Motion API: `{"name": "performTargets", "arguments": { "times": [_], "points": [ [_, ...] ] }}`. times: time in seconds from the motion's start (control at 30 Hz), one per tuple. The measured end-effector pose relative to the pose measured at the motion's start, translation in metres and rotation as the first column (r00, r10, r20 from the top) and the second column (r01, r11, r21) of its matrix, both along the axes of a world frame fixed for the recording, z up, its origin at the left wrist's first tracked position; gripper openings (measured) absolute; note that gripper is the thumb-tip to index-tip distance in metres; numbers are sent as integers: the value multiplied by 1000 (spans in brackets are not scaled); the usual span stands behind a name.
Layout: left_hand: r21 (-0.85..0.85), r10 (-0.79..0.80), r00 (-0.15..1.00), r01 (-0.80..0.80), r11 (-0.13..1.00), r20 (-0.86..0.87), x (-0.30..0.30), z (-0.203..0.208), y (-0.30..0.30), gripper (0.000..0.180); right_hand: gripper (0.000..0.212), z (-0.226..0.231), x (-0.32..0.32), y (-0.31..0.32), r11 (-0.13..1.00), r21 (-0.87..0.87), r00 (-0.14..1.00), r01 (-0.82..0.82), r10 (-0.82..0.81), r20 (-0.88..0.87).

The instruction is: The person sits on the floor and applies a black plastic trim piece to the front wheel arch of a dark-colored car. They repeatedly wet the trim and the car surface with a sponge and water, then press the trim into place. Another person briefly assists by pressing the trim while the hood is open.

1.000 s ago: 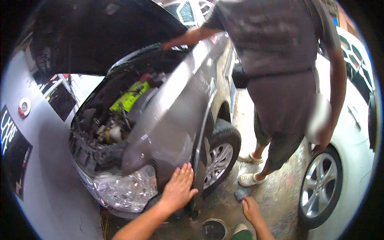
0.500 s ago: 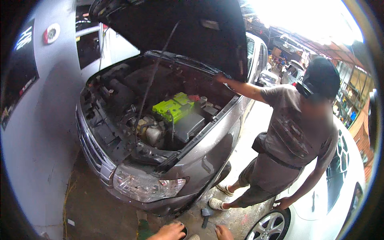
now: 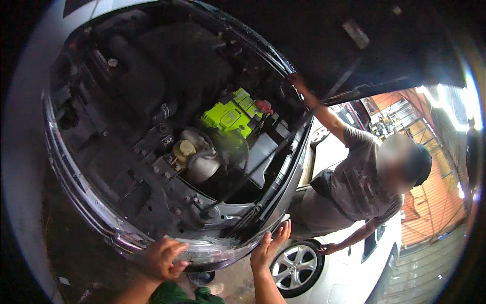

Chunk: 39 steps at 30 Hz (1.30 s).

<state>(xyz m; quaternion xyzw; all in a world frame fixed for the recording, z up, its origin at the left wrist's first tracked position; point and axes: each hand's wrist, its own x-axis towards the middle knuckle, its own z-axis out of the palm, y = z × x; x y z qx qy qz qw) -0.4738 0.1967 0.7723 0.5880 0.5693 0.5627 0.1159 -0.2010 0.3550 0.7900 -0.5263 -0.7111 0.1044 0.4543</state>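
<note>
I look down into the open engine bay of a grey car (image 3: 167, 223). My left hand (image 3: 163, 257) rests with curled fingers on the car's front edge above the headlight. My right hand (image 3: 270, 247) lies flat, fingers apart, against the front corner of the car near the fender. Neither hand holds anything. A bright green battery cover (image 3: 231, 117) sits in the middle of the bay, with a pale fluid reservoir (image 3: 195, 159) beside it. The raised hood (image 3: 364, 45) hangs dark overhead.
Another person (image 3: 354, 187) in a grey shirt stands at the car's right side, one hand on the bay's edge (image 3: 297, 81), the other on a white car (image 3: 349, 263) behind. A grey wall (image 3: 25, 167) runs along the left. Feet in sandals (image 3: 202, 277) show below.
The view has risen and moved close over the engine bay. Both my hands have come up from the floor onto the car's front edge. The other person still leans on the bay.
</note>
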Motion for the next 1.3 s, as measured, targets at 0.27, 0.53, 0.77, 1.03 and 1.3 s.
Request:
{"name": "performTargets", "arguments": {
  "times": [0.27,0.53,0.77,1.03,1.3],
  "points": [
    [91,-121,973,105,990,197,-71,-70,15,46,63,-40,-36,39,986,-49,987,159,-157,47],
    [99,-170,954,150,984,247,-72,-79,17,51,65,-55,-37,43,969,-86,972,232,-233,-7],
    [54,-283,918,279,959,277,-77,-83,13,53,68,-60,-31,45,970,-125,963,210,-227,-146],
    [-34,-213,935,232,972,282,-71,-80,11,54,63,-58,-40,46,969,-106,955,222,-239,-178],
    [-32,-168,933,187,982,317,-70,-71,21,49,57,-51,-42,42,963,-55,962,264,-267,-53]
  ]
}}
